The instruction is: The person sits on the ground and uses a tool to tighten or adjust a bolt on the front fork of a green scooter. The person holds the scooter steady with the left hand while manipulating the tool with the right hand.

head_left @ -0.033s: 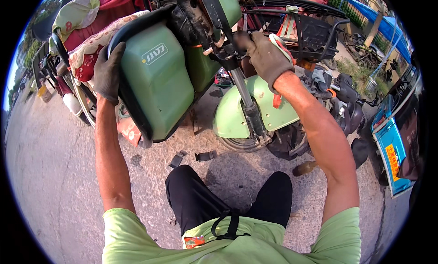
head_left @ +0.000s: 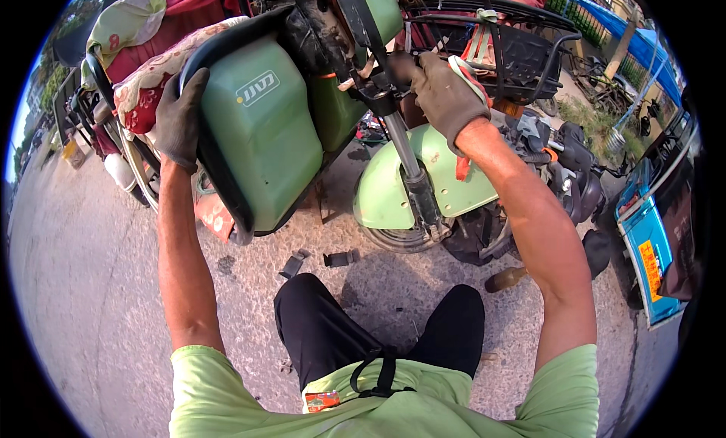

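My left hand (head_left: 180, 120), in a dark work glove, is closed on the black-edged rim of a green leg shield (head_left: 261, 128) of a tricycle or scooter. The shield leans at a tilt. My gloved right hand (head_left: 446, 97) is closed just right of the upper fork; a dark, blurred spot at its fingertips hides what it holds. Below that hand a silver and black fork leg (head_left: 404, 150) slopes down beside the green front mudguard (head_left: 386, 184). The wheel (head_left: 397, 240) shows under the mudguard. A red and white strap (head_left: 467, 79) lies by my right wrist.
Two black pieces (head_left: 340, 259) lie on the rough ground near my knees. A flowered cloth (head_left: 174, 60) covers something at the left. A black rack (head_left: 522, 45) stands beyond my right hand. Dark vehicle parts (head_left: 571, 166) and a blue panel (head_left: 650, 241) are at the right.
My right hand has shifted very slightly to the right. My left hand and the green leg shield look unchanged.
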`<state>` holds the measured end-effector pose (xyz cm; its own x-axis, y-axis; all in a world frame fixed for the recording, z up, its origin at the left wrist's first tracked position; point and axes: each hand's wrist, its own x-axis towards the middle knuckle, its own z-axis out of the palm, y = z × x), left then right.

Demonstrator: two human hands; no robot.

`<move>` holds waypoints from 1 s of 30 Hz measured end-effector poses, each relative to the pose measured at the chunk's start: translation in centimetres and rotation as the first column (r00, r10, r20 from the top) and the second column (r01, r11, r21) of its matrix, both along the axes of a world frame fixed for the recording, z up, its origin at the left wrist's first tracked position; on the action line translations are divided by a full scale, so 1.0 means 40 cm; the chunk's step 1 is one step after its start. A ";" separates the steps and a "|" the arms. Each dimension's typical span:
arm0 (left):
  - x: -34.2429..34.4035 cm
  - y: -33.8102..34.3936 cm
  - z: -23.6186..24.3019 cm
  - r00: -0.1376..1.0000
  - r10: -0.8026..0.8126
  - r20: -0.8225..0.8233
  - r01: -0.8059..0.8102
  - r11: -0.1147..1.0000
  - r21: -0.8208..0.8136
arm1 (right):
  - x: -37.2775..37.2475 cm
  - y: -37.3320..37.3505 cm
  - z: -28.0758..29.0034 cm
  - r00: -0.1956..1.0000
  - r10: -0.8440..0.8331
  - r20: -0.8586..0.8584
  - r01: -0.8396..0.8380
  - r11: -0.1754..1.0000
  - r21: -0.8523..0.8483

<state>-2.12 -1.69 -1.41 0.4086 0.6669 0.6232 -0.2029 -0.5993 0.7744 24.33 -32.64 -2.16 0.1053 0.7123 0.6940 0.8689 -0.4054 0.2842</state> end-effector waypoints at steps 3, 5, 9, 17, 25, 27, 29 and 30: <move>0.006 0.006 -0.007 1.000 -0.001 -0.003 0.001 1.000 -0.012 | 0.003 0.003 0.015 0.993 -0.069 0.090 0.076 0.995 -0.069; 0.007 0.006 -0.006 1.000 -0.004 -0.004 0.004 1.000 -0.030 | -0.008 0.022 0.029 0.948 -0.032 -0.316 0.048 0.998 0.043; 0.003 0.009 -0.006 1.000 0.005 -0.001 -0.005 1.000 -0.023 | -0.026 0.037 0.048 0.925 -0.048 -0.378 0.080 0.994 0.068; 0.006 -0.010 0.004 1.000 0.022 -0.013 -0.022 1.000 -0.009 | -0.005 0.032 0.079 0.992 -0.118 0.042 0.124 0.961 -0.249; 0.006 0.017 -0.004 1.000 0.009 0.004 -0.009 1.000 -0.018 | -0.014 0.007 0.082 0.940 -0.159 0.302 0.281 0.863 -0.419; 0.010 0.033 -0.010 1.000 -0.007 0.008 0.007 1.000 -0.027 | -0.002 0.010 0.081 0.979 -0.176 0.104 0.203 0.904 -0.377; 0.016 0.032 -0.010 1.000 -0.008 0.007 0.009 0.999 -0.041 | -0.011 0.027 0.106 0.978 -0.206 -0.021 0.177 0.883 -0.434; 0.018 0.022 -0.007 1.000 0.011 0.003 -0.011 0.999 -0.037 | -0.013 0.032 0.109 0.970 -0.229 -0.078 0.174 0.884 -0.435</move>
